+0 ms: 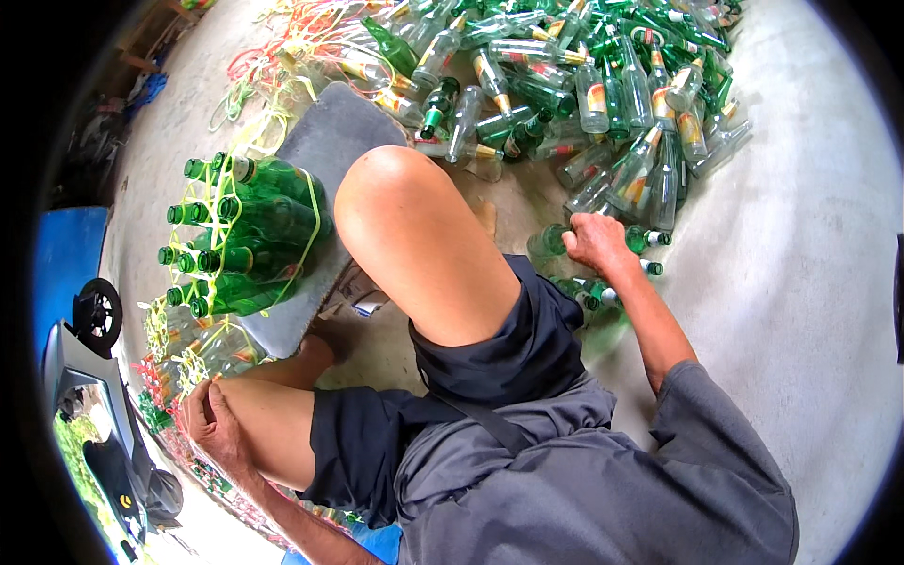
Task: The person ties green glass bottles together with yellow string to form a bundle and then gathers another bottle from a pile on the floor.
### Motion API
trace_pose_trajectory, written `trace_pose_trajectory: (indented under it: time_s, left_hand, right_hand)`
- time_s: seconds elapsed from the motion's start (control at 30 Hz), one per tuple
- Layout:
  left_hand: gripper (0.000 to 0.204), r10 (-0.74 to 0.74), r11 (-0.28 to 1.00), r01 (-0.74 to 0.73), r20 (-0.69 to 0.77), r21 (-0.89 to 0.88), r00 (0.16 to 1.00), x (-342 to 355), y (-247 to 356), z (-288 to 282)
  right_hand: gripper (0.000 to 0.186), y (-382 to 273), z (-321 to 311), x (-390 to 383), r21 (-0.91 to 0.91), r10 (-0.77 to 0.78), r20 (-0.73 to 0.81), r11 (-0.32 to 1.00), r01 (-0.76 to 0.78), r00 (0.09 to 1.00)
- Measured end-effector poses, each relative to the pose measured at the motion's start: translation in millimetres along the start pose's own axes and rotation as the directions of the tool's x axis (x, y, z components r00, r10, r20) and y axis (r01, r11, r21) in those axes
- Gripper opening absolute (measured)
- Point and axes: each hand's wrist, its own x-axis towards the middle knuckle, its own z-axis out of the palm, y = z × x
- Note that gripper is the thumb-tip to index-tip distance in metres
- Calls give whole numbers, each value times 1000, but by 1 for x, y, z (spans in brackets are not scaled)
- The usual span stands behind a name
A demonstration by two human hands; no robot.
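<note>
My right hand (601,244) is closed around a green glass bottle (546,242) low beside my right thigh; its base end shows to the left of my fingers. More green bottles lie around it, with a bottle neck (648,238) just to the right. My left hand (217,431) rests against my left knee with its fingers loosely bent, and nothing shows in it. Ahead of that knee, a bundle of green bottles (268,221), tied with yellow-green plastic strap (226,212), sits on a grey board (334,127), the necks pointing left.
A large heap of clear and green bottles (593,99) spreads over the concrete floor (782,311) ahead. Tangled red and yellow straps (292,47) lie at its left. More strapped bottles (221,348) stand beyond my left knee, near a parked scooter (104,405).
</note>
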Motion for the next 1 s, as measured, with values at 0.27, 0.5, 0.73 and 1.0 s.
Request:
trace_pose_trajectory:
  time_s: [0.27, 0.5, 0.73, 1.0]
  left_hand:
    - [16, -16, 999, 16, -10, -41, 1000, 0, 7, 0]
    - [14, 88, 996, -88, -62, 10, 994, 2, 8, 0]
    - [14, 27, 999, -27, -11, -23, 1000, 4, 15, 2]
    - [15, 37, 999, -37, -29, 1, 999, 1, 11, -1]
  right_hand:
    - [30, 12, -10, 65, 68, 29, -157, 998, -18, 987]
    - [34, 4, -19, 105, 38, 42, -155, 999, -37, 987]
    - [34, 9, -14, 123, 31, 34, -191, 999, -28, 981]
    - [32, 11, -19, 138, 90, 53, -185, 995, -37, 981]
